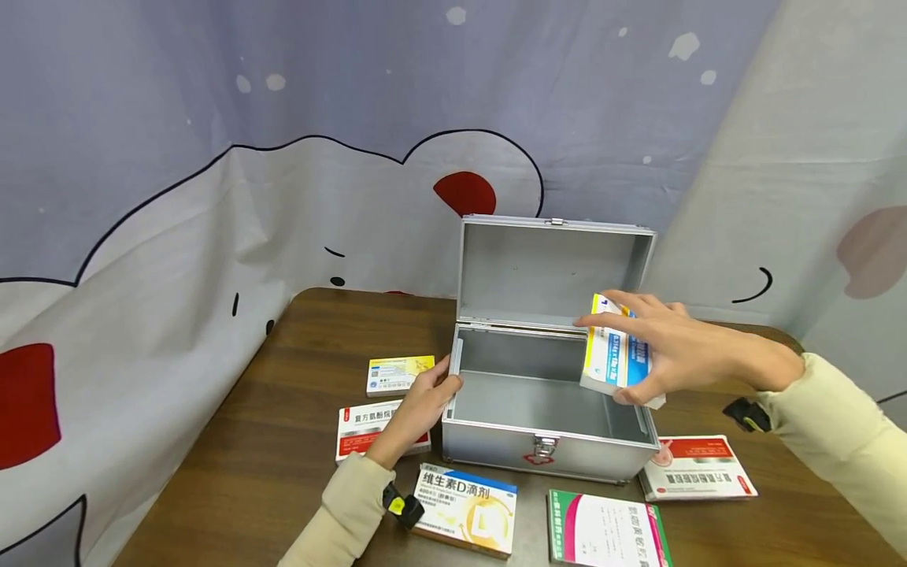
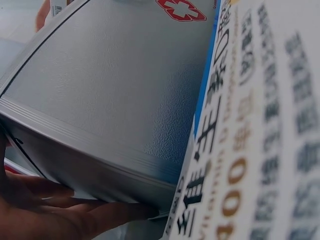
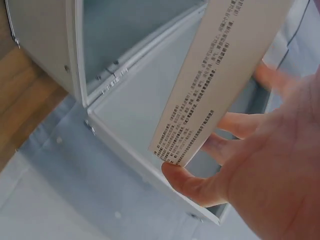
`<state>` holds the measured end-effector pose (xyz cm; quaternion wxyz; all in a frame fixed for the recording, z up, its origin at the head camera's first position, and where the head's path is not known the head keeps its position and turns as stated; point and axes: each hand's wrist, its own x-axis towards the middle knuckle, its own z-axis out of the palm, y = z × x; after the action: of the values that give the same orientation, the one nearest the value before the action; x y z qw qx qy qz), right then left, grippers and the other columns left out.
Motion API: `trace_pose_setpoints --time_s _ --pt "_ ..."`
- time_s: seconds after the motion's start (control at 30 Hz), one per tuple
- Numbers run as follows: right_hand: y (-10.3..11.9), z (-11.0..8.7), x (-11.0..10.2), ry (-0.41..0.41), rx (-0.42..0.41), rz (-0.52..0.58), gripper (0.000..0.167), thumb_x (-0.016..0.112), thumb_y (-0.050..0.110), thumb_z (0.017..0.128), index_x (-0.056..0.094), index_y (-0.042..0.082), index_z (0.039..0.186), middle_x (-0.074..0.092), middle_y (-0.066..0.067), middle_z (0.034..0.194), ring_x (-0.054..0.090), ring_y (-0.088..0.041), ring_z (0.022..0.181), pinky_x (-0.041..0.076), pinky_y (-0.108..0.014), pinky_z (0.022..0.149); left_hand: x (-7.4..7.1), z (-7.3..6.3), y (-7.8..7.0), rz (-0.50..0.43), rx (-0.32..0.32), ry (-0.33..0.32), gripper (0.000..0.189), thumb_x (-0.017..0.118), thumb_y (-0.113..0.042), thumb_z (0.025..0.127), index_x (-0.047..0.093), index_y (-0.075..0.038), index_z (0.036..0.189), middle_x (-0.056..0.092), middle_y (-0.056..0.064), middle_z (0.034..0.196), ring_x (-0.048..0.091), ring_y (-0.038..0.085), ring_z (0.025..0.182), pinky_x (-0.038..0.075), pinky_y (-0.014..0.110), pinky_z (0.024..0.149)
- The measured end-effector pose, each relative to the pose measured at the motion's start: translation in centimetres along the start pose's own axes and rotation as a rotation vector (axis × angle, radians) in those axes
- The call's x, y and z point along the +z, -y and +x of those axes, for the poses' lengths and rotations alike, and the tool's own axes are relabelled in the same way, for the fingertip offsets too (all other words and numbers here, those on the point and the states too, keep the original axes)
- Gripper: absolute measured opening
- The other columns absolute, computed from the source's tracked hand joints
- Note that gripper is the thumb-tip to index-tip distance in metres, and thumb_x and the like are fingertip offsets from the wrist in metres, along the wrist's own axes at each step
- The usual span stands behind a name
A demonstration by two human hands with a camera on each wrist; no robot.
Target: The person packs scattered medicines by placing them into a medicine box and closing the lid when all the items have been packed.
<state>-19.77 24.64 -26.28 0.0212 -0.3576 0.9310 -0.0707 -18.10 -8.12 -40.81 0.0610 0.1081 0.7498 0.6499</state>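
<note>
An open silver metal case [image 1: 489, 445] with its lid [image 1: 553, 272] raised stands on the table. Above the right part of its opening, my right hand [image 1: 662, 346] holds a white, blue and yellow medicine box [image 1: 612, 350], tilted, thumb on the near edge and fingers on the far side. The right wrist view shows a printed side of this medicine box [image 3: 200, 85]. My left hand [image 1: 425, 402] rests against the case's left side near the rim, and in the left wrist view its fingers [image 2: 110, 215] lie along the outer wall.
Left of the case lie a small yellow-and-white box [image 1: 400, 374] and a red-and-white box [image 1: 361, 425]. In front are a vitamin D drops box [image 1: 460, 512] and a green, white and pink box [image 1: 605, 528]. Another red-and-white box [image 1: 697, 468] lies right. A patterned curtain [image 1: 354, 220] hangs behind.
</note>
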Motion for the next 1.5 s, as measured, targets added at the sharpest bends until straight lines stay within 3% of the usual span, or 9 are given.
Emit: trace_pose_setpoints --time_s 0.13,0.27,0.5,0.73,1.1,1.27,1.5 --pt "0.0 0.8 1.2 -0.005 0.001 0.029 0.098 0.073 0.065 0.057 0.026 0.036 0.138 0.030 0.001 0.142 0.032 -0.020 0.120 0.024 -0.039 0.077 0.0 0.2 0.7 0.007 0.017 -0.007 0.058 0.045 -0.018 0.092 0.024 0.002 0.142 0.035 0.017 0.142 0.036 0.028 0.128 0.033 0.040 0.102" --pt "0.2 1.4 2.3 0.011 -0.010 0.039 0.095 0.073 0.066 0.055 0.031 0.031 0.133 0.031 0.006 0.139 0.033 -0.016 0.117 0.025 -0.037 0.076 0.1 0.3 0.8 0.010 0.033 -0.004 0.058 0.045 -0.018 0.092 0.024 0.003 0.142 0.034 0.017 0.143 0.036 0.026 0.128 0.033 0.039 0.102" --pt "0.8 2.6 4.0 0.039 -0.053 0.025 0.093 0.069 0.070 0.056 0.031 0.033 0.132 0.030 -0.001 0.143 0.033 -0.019 0.120 0.027 -0.037 0.076 0.2 0.2 0.1 0.027 0.008 -0.012 0.055 0.046 -0.015 0.093 0.026 0.003 0.141 0.035 0.014 0.143 0.035 0.018 0.127 0.032 0.037 0.103" --pt "1.6 4.1 5.1 0.089 -0.059 0.019 0.095 0.067 0.071 0.057 0.031 0.032 0.136 0.031 -0.004 0.144 0.035 -0.023 0.119 0.030 -0.043 0.081 0.3 -1.0 -2.5 0.047 0.013 0.005 0.055 0.044 -0.014 0.093 0.024 0.007 0.140 0.032 0.018 0.143 0.035 0.024 0.128 0.033 0.040 0.102" --pt "3.1 5.7 5.9 0.120 -0.107 0.013 0.097 0.066 0.070 0.059 0.029 0.029 0.138 0.027 -0.007 0.146 0.032 -0.026 0.126 0.031 -0.050 0.089 0.4 -1.2 -2.7 0.049 -0.004 -0.012 0.054 0.043 -0.013 0.093 0.025 0.007 0.140 0.031 0.017 0.143 0.035 0.024 0.128 0.033 0.040 0.102" --pt "3.5 6.4 6.3 0.121 -0.135 0.007 0.094 0.069 0.066 0.059 0.030 0.030 0.137 0.025 -0.008 0.148 0.029 -0.027 0.129 0.027 -0.054 0.095 0.3 -0.9 -2.4 0.043 0.005 -0.009 0.054 0.043 -0.012 0.093 0.025 0.008 0.140 0.030 0.018 0.144 0.033 0.025 0.129 0.032 0.041 0.102" --pt "3.7 7.1 6.8 0.113 -0.169 -0.035 0.095 0.068 0.067 0.057 0.029 0.032 0.137 0.026 -0.008 0.145 0.029 -0.024 0.127 0.029 -0.052 0.093 0.4 0.3 0.4 0.060 0.026 -0.053 0.055 0.046 -0.017 0.092 0.029 0.003 0.140 0.035 0.015 0.142 0.035 0.022 0.128 0.032 0.041 0.102"
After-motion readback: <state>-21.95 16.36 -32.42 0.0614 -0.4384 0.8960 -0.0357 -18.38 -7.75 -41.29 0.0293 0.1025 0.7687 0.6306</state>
